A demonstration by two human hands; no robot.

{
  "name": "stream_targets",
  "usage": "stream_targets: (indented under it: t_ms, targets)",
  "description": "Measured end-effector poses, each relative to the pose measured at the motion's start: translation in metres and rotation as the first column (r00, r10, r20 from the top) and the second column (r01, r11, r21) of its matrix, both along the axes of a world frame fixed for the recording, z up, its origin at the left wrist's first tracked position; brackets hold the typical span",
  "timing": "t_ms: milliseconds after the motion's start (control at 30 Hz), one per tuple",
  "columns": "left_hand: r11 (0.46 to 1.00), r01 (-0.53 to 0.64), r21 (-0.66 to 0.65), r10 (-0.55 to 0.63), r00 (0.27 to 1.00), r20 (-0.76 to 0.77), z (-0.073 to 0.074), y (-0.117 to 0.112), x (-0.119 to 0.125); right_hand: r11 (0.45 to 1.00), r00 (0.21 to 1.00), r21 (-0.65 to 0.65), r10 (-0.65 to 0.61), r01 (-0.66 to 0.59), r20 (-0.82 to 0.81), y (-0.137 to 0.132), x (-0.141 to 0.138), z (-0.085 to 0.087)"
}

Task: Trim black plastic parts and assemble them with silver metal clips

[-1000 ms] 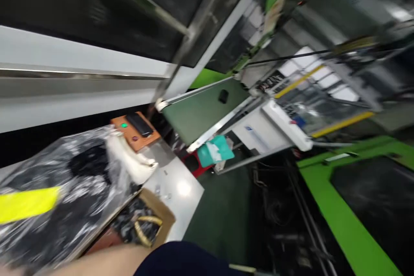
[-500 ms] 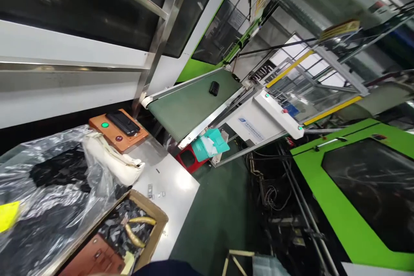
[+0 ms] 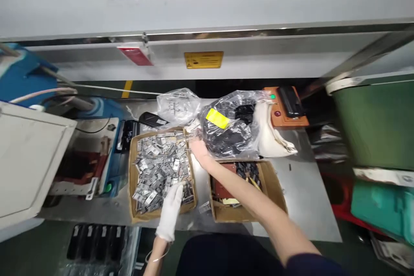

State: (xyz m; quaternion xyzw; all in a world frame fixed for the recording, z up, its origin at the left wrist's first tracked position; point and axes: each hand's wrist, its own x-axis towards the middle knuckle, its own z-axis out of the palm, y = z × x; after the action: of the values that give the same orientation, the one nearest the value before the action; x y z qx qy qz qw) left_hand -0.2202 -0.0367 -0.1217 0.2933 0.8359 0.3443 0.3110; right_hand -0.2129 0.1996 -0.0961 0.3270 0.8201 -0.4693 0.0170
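Observation:
My left hand (image 3: 170,205), in a white glove, rests over the near right corner of a cardboard box (image 3: 133,200) filled with several small grey metal parts (image 3: 158,172); its fingers curl onto the parts. My bare right hand (image 3: 198,150) reaches across the table to the far right corner of that box, next to a clear plastic bag (image 3: 231,131) of black pieces with a yellow label (image 3: 217,118). Its fingers are bunched at the bag's edge; what they hold is hidden.
A second cardboard box (image 3: 274,194) with dark parts sits under my right forearm. A smaller clear bag (image 3: 177,105), a white glove (image 3: 270,138) and an orange button box (image 3: 284,110) lie behind. A green conveyor (image 3: 375,125) stands right, a machine wall (image 3: 207,17) beyond.
The view has swung left and down from the conveyor and green machines to the table. Both hands have come into view over the boxes.

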Motion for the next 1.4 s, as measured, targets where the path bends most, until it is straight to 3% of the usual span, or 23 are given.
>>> stream_targets:
  t_ms: [133,167,200,233,300,333,367,400,467,533,567,667,733,833,933,1000,1067,1133,1267,1333,1400]
  targets:
    - [0.994,0.072,0.076,-0.061,0.989,-0.138,0.02,0.027,0.002,0.983,0.99,-0.135,-0.135,0.128,-0.041,-0.025,0.056,0.017]
    - [0.986,0.129,0.102,-0.109,0.978,-0.177,0.026,0.032,0.004,0.954,0.98,-0.248,-0.19,0.171,-0.053,-0.034,0.076,0.022]
    - [0.971,0.201,0.127,-0.171,0.961,-0.219,0.031,0.037,0.005,0.883,0.959,-0.408,-0.277,0.232,-0.055,-0.043,0.095,0.027]
    - [0.948,0.282,0.151,-0.236,0.935,-0.264,0.034,0.041,0.007,0.751,0.92,-0.587,-0.391,0.303,-0.026,-0.053,0.111,0.032]
    - [0.878,0.441,0.185,-0.355,0.861,-0.364,0.036,0.046,0.013,0.343,0.794,-0.848,-0.592,0.405,0.14,-0.071,0.137,0.04]
    - [0.837,0.51,0.198,-0.4,0.818,-0.413,0.035,0.048,0.017,0.154,0.727,-0.889,-0.643,0.43,0.24,-0.078,0.148,0.042]
    - [0.793,0.572,0.208,-0.438,0.774,-0.456,0.035,0.05,0.021,0.029,0.678,-0.892,-0.661,0.452,0.321,-0.084,0.158,0.043]
    - [0.749,0.627,0.216,-0.472,0.733,-0.49,0.034,0.052,0.026,-0.055,0.641,-0.882,-0.666,0.467,0.381,-0.09,0.167,0.043]
    - [0.657,0.719,0.226,-0.538,0.658,-0.527,0.035,0.056,0.036,-0.141,0.594,-0.861,-0.669,0.488,0.447,-0.098,0.187,0.043]
    - [0.559,0.797,0.229,-0.605,0.581,-0.545,0.039,0.061,0.045,-0.154,0.591,-0.847,-0.653,0.509,0.474,-0.105,0.208,0.042]
    - [0.508,0.831,0.226,-0.638,0.539,-0.55,0.041,0.064,0.049,-0.132,0.605,-0.844,-0.64,0.519,0.473,-0.108,0.218,0.042]
    - [0.38,0.897,0.224,-0.704,0.438,-0.56,0.042,0.072,0.061,0.027,0.636,-0.828,-0.654,0.56,0.409,-0.117,0.24,0.042]
    - [0.362,0.902,0.234,-0.72,0.43,-0.544,0.04,0.074,0.068,0.144,0.605,-0.782,-0.721,0.607,0.337,-0.122,0.247,0.04]
    - [0.447,0.853,0.268,-0.701,0.521,-0.487,0.033,0.071,0.083,0.315,0.567,-0.67,-0.8,0.672,0.193,-0.127,0.251,0.037]
    - [0.629,0.715,0.304,-0.601,0.696,-0.393,0.029,0.064,0.104,0.478,0.595,-0.567,-0.803,0.672,0.029,-0.127,0.252,0.034]
    - [0.749,0.579,0.322,-0.492,0.811,-0.316,0.028,0.059,0.119,0.521,0.605,-0.545,-0.795,0.657,-0.032,-0.126,0.252,0.033]
    - [0.838,0.442,0.32,-0.383,0.894,-0.232,0.027,0.056,0.133,0.52,0.599,-0.548,-0.799,0.655,-0.042,-0.125,0.253,0.032]
    - [0.896,0.329,0.297,-0.297,0.943,-0.147,0.028,0.055,0.145,0.485,0.573,-0.559,-0.819,0.673,-0.021,-0.125,0.252,0.032]
    - [0.96,0.18,0.215,-0.179,0.984,-0.024,0.032,0.061,0.162,0.297,0.462,-0.678,-0.884,0.673,0.072,-0.126,0.243,0.03]
    - [0.979,0.125,0.159,-0.129,0.992,0.013,0.033,0.065,0.169,0.232,0.436,-0.707,-0.892,0.668,0.119,-0.124,0.237,0.027]
    - [0.993,0.08,0.092,-0.084,0.996,0.042,0.031,0.071,0.173,0.255,0.464,-0.685,-0.876,0.682,0.136,-0.115,0.233,0.02]
